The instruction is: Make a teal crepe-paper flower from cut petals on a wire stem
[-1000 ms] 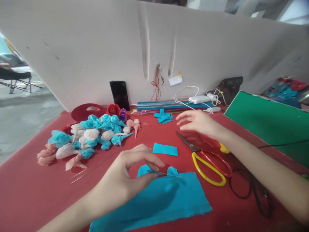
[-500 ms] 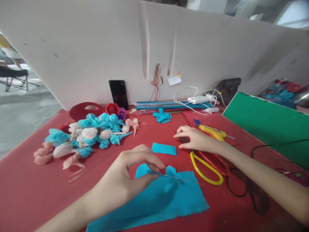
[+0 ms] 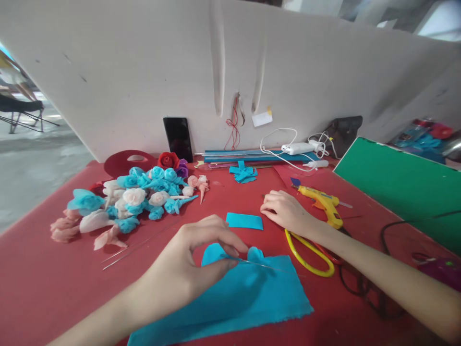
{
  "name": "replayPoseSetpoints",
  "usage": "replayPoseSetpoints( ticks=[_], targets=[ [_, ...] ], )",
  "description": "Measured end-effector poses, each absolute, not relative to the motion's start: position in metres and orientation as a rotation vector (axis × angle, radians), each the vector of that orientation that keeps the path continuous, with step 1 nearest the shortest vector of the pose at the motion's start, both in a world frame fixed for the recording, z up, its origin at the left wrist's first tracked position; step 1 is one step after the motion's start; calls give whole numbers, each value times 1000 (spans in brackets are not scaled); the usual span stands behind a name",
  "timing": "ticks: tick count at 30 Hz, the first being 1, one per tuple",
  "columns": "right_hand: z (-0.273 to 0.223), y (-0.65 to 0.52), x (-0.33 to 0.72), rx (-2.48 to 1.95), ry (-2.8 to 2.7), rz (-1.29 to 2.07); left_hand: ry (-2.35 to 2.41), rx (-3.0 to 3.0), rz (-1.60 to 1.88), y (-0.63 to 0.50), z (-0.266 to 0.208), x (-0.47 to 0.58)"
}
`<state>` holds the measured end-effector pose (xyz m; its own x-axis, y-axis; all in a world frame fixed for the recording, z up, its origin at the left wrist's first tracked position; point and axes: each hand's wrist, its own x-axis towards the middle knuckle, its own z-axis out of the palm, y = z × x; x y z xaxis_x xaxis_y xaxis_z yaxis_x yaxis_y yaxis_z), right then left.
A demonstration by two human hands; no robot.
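Observation:
Thumb and forefinger of my left hand [image 3: 201, 259] are pinched on a thin wire [image 3: 268, 265], which sticks out to the right over a blue crepe paper sheet [image 3: 248, 298]. A small rounded blue petal [image 3: 255, 254] stands beside the wire, just past my fingertips. My right hand [image 3: 283, 209] rests on the table with fingers curled closed over the blade end of the scissors [image 3: 311, 257]. Their yellow and red handles show below my wrist; the blades are hidden. To the left of that hand lies a blue paper strip [image 3: 244, 221].
Paper roses [image 3: 134, 198] are heaped at the left, with loose wires [image 3: 126, 254] in front. A yellow glue gun [image 3: 324, 202] and a green board [image 3: 403, 187] are at the right. A phone [image 3: 178, 139] leans on the back panel near blue scraps [image 3: 243, 172].
My right hand's fingers have curled in and closed over the scissors' blade end. My left hand keeps its pinch on the wire. The view has shifted slightly.

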<state>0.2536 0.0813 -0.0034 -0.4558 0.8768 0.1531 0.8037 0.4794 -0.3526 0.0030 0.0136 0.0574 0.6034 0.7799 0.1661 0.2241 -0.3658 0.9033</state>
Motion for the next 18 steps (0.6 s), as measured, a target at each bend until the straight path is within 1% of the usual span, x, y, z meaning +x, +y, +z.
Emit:
replayPoseSetpoints(
  ticks=[4, 10, 13, 15, 18],
  targets=[
    [2, 84, 255, -1504, -2156, 492, 822, 1889, 734, 14, 59, 4],
    [17, 90, 264, -1441, -1779, 1096, 844, 1906, 731, 14, 61, 4],
    [22, 91, 267, -1387, -1658, 1310, 849, 1914, 731, 14, 61, 5],
    [25, 91, 267, -1355, -1605, 1386, 851, 1909, 734, 14, 61, 5],
    [28, 89, 267, -1311, -1564, 1387, 851, 1905, 741, 14, 61, 5]
  ],
)
